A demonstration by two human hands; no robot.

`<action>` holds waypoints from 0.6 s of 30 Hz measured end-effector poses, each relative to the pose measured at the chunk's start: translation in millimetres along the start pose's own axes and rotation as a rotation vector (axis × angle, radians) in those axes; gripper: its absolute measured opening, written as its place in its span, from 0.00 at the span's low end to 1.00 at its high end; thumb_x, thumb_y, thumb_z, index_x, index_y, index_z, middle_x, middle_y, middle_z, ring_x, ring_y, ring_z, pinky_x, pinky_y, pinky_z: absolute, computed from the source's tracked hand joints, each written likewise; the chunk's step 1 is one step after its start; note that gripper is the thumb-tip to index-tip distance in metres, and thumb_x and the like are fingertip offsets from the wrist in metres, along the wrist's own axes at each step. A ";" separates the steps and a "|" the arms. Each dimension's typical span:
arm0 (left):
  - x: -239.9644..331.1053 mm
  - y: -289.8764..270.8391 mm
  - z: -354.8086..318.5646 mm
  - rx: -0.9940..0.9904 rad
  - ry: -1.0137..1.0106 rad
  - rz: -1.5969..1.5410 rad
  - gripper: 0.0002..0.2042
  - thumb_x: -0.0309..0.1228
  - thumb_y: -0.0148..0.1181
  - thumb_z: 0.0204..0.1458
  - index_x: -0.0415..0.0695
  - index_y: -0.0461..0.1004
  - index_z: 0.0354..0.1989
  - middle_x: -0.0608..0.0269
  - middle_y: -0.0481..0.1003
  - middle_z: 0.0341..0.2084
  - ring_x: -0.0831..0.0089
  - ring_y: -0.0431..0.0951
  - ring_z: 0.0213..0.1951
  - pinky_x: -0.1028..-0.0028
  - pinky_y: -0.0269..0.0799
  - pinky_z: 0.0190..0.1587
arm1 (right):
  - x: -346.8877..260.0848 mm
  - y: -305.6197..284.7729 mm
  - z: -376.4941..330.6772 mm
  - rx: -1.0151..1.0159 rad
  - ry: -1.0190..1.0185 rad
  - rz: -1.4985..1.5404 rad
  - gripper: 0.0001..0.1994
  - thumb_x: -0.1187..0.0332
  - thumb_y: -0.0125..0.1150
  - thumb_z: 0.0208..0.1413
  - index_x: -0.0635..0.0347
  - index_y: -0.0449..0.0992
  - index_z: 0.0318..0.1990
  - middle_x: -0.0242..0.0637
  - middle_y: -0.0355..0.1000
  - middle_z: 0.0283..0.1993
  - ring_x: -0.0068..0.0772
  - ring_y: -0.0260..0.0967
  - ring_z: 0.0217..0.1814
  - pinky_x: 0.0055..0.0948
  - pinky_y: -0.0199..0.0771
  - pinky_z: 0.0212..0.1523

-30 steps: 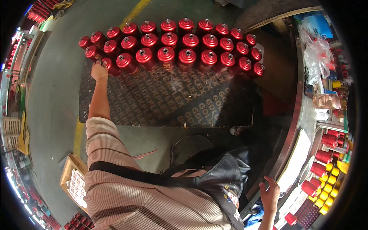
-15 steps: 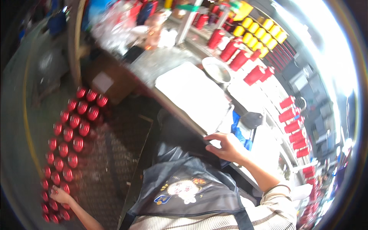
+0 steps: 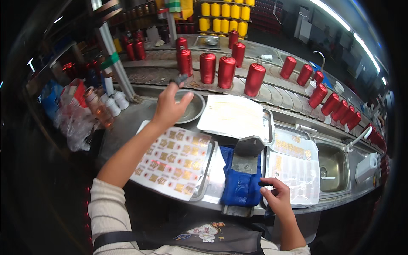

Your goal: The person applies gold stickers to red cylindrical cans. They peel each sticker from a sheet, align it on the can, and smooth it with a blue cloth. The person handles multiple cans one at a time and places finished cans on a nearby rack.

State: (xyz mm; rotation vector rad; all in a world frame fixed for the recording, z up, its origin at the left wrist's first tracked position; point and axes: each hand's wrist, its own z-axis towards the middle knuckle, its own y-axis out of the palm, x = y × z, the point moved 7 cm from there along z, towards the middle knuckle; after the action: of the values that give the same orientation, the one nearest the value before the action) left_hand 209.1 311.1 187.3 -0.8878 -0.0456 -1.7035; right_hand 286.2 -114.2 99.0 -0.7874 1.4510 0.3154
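My left hand (image 3: 168, 108) is raised in front of the metal bowl (image 3: 197, 111). Its fingers close around a small dark piece (image 3: 179, 79), too blurred to name, while the thumb stands out. My right hand (image 3: 278, 197) is beside a blue cloth-wrapped rest (image 3: 241, 189) with a metal bracket (image 3: 246, 160) at its far end. Thumb and forefinger pinch a small black piece (image 3: 264, 184) whose kind I cannot make out. Under my left forearm lies a white sheet of gold and red decals (image 3: 168, 159). Clear decal sheets (image 3: 297, 180) lie right of the rest.
Red canisters (image 3: 227, 72) stand on a slatted conveyor (image 3: 272, 98) behind the bench. A stack of white sheets (image 3: 231, 114) lies on a tray. At right are a sink (image 3: 335, 163) and a white jug (image 3: 366, 168); at left, a metal post (image 3: 117, 63) and bottle (image 3: 97, 108).
My view has swung from the rows of red canisters at the lower left to the bench. My left hand has left those canisters and come up over the bench; my right hand is now by the blue rest.
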 end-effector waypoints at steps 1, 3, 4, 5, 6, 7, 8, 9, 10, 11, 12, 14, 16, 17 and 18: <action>-18.1 30.2 37.5 0.014 -0.043 -0.013 0.21 0.39 0.69 0.52 0.34 0.72 0.44 0.42 0.78 0.42 0.46 0.79 0.45 0.59 0.73 0.47 | 10.6 -12.8 5.2 0.051 0.025 0.048 0.15 0.76 0.66 0.53 0.65 0.79 0.50 0.34 0.78 0.41 0.09 0.62 0.23 0.14 0.61 0.24; -82.0 78.5 106.2 -0.009 -0.317 0.004 0.29 0.48 0.68 0.50 0.31 0.70 0.47 0.38 0.77 0.44 0.44 0.78 0.49 0.57 0.73 0.49 | 29.3 -36.8 8.7 0.129 0.149 0.062 0.15 0.79 0.64 0.54 0.67 0.78 0.50 0.36 0.78 0.43 0.08 0.63 0.24 0.12 0.61 0.25; -94.7 102.3 137.6 -0.004 -0.317 0.086 0.33 0.52 0.69 0.48 0.31 0.70 0.49 0.36 0.77 0.45 0.44 0.78 0.50 0.57 0.72 0.50 | 36.7 -50.9 6.0 0.173 0.165 0.078 0.15 0.79 0.64 0.54 0.67 0.78 0.50 0.36 0.78 0.44 0.08 0.63 0.24 0.12 0.61 0.25; -108.1 126.2 165.5 0.002 -0.314 0.164 0.38 0.56 0.69 0.46 0.31 0.70 0.51 0.34 0.77 0.45 0.44 0.77 0.51 0.57 0.72 0.51 | 46.4 -62.5 4.1 0.220 0.181 0.092 0.15 0.79 0.63 0.54 0.67 0.78 0.50 0.37 0.78 0.44 0.09 0.64 0.24 0.12 0.61 0.24; -129.8 144.8 188.3 0.056 -0.338 0.193 0.41 0.58 0.69 0.44 0.30 0.69 0.53 0.33 0.76 0.46 0.44 0.77 0.51 0.57 0.72 0.51 | 52.8 -73.9 5.5 0.254 0.176 0.086 0.15 0.79 0.63 0.54 0.67 0.78 0.50 0.37 0.78 0.44 0.09 0.64 0.24 0.12 0.61 0.24; -152.1 163.0 206.6 0.117 -0.354 0.220 0.44 0.61 0.69 0.42 0.30 0.68 0.55 0.32 0.76 0.47 0.44 0.77 0.51 0.57 0.72 0.52 | 62.3 -83.0 6.7 0.290 0.161 0.081 0.15 0.79 0.63 0.54 0.67 0.77 0.50 0.37 0.78 0.44 0.09 0.64 0.23 0.12 0.61 0.24; -160.1 188.5 214.4 0.177 -0.408 0.294 0.41 0.61 0.70 0.39 0.33 0.74 0.50 0.37 0.78 0.43 0.47 0.80 0.47 0.58 0.73 0.50 | 70.4 -92.0 8.6 0.342 0.160 0.075 0.15 0.79 0.62 0.54 0.67 0.77 0.50 0.38 0.78 0.45 0.09 0.64 0.23 0.13 0.62 0.24; -167.9 209.7 219.8 0.147 -0.381 0.246 0.38 0.60 0.69 0.40 0.34 0.76 0.47 0.39 0.79 0.41 0.48 0.80 0.46 0.58 0.73 0.49 | 76.2 -99.1 13.1 0.359 0.182 0.077 0.15 0.79 0.62 0.54 0.67 0.77 0.50 0.38 0.78 0.45 0.10 0.65 0.23 0.13 0.62 0.24; -176.5 222.3 224.2 0.123 -0.355 0.205 0.36 0.60 0.69 0.40 0.36 0.77 0.43 0.42 0.80 0.39 0.49 0.81 0.45 0.58 0.74 0.48 | 78.4 -104.8 17.8 0.367 0.200 0.080 0.15 0.79 0.62 0.54 0.67 0.77 0.50 0.38 0.78 0.45 0.10 0.65 0.23 0.13 0.62 0.24; -181.9 239.1 218.3 0.080 -0.340 0.170 0.33 0.59 0.69 0.40 0.37 0.79 0.40 0.44 0.81 0.37 0.50 0.81 0.43 0.58 0.74 0.47 | 84.6 -106.2 20.5 0.373 0.241 0.087 0.15 0.80 0.62 0.54 0.67 0.77 0.50 0.39 0.78 0.45 0.10 0.65 0.24 0.13 0.63 0.25; -177.8 256.4 212.9 0.036 -0.360 0.106 0.26 0.55 0.69 0.43 0.41 0.81 0.33 0.50 0.82 0.32 0.53 0.83 0.39 0.59 0.74 0.44 | 90.3 -107.2 24.2 0.384 0.269 0.110 0.14 0.80 0.62 0.54 0.67 0.77 0.50 0.39 0.78 0.45 0.09 0.65 0.24 0.13 0.63 0.26; -157.5 268.4 185.8 0.090 -0.314 0.067 0.24 0.53 0.68 0.44 0.41 0.81 0.33 0.50 0.82 0.31 0.52 0.82 0.38 0.60 0.74 0.43 | 100.8 -105.5 36.8 0.370 0.260 0.125 0.14 0.79 0.62 0.55 0.68 0.78 0.50 0.38 0.79 0.43 0.09 0.64 0.24 0.12 0.62 0.27; -145.6 259.7 173.2 0.200 -0.250 0.009 0.20 0.49 0.67 0.48 0.41 0.81 0.32 0.52 0.82 0.30 0.56 0.83 0.35 0.63 0.74 0.41 | 93.1 -105.3 63.5 0.339 0.156 0.101 0.14 0.79 0.63 0.55 0.68 0.78 0.50 0.37 0.79 0.43 0.08 0.61 0.23 0.12 0.61 0.26; -150.6 248.3 169.9 0.241 -0.256 -0.055 0.20 0.48 0.68 0.49 0.40 0.81 0.32 0.54 0.82 0.29 0.60 0.82 0.33 0.64 0.74 0.40 | 85.2 -104.3 81.0 0.309 0.069 0.071 0.14 0.78 0.63 0.55 0.68 0.78 0.50 0.37 0.79 0.42 0.07 0.59 0.22 0.12 0.60 0.25; -157.5 234.3 166.7 0.280 -0.262 -0.116 0.19 0.47 0.68 0.49 0.40 0.81 0.32 0.56 0.82 0.29 0.64 0.82 0.32 0.66 0.74 0.40 | 73.8 -103.4 101.5 0.286 -0.026 0.034 0.14 0.78 0.63 0.55 0.67 0.78 0.50 0.36 0.79 0.42 0.07 0.58 0.22 0.13 0.59 0.24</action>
State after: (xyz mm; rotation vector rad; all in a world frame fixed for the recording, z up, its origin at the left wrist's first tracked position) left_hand 504.5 436.6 120.8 -0.9030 -0.5085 -1.6272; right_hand 439.0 -142.2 50.8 -0.5260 1.4469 0.1386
